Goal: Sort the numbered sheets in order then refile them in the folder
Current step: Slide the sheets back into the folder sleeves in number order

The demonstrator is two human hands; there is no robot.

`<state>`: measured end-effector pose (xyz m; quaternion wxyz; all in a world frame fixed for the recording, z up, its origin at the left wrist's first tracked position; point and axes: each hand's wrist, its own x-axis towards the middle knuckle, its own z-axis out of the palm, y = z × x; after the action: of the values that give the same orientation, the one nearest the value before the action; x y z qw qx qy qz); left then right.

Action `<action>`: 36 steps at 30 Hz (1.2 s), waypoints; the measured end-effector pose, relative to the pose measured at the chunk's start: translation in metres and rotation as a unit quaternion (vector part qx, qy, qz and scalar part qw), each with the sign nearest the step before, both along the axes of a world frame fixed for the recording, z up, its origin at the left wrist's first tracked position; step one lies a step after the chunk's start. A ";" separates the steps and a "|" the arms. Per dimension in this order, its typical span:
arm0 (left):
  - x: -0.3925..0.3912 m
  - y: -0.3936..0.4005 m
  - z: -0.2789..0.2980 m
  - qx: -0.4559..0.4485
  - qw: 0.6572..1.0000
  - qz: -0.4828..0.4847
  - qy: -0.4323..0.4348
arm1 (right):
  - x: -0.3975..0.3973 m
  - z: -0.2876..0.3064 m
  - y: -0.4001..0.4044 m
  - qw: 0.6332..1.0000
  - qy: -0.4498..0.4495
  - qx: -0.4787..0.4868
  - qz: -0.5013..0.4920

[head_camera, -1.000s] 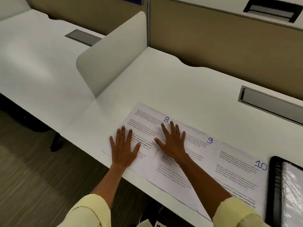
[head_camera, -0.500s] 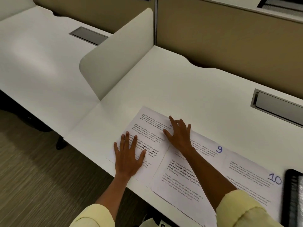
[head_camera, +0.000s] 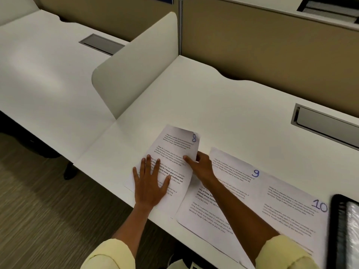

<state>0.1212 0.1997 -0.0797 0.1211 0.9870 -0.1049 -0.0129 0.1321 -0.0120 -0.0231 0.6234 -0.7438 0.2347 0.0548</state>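
Sheet 8 (head_camera: 175, 150), thin white printed paper, lies at the smooth white tabletop's (head_camera: 223, 105) near edge with its right edge curled up, pinched by the right hand (head_camera: 201, 167), while the left hand (head_camera: 150, 183) presses it flat, fingers spread, beside flat sheet 9 (head_camera: 229, 183).

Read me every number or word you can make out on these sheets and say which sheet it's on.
"8": purple handwriting, top right corner of the left sheet.
"9": top right of the middle sheet.
"10": top right of the right sheet.
Printed paragraphs on all three: too small and blurred to read reliably.
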 end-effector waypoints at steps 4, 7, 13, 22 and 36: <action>-0.001 0.001 0.000 -0.003 1.000 -0.002 0.013 | -0.022 -0.009 0.015 0.999 0.028 -0.027 0.012; -0.003 0.002 0.001 -0.034 0.999 -0.009 0.019 | -0.036 -0.013 0.017 0.999 0.018 -0.023 -0.022; -0.007 -0.004 0.021 -0.150 0.988 0.022 0.033 | -0.056 -0.017 0.005 0.995 0.004 0.027 -0.094; -0.041 -0.022 0.057 -0.265 0.962 0.010 0.070 | -0.118 0.001 -0.023 0.981 -0.033 0.084 -0.170; -0.164 -0.046 0.084 -0.509 0.809 0.053 0.289 | -0.292 0.030 -0.067 0.970 -0.060 0.045 -0.232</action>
<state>-0.0426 0.1536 0.0046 0.6311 0.7389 -0.0045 -0.2362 -0.1595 -0.0787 0.0072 0.6644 -0.6423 0.3609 -0.1255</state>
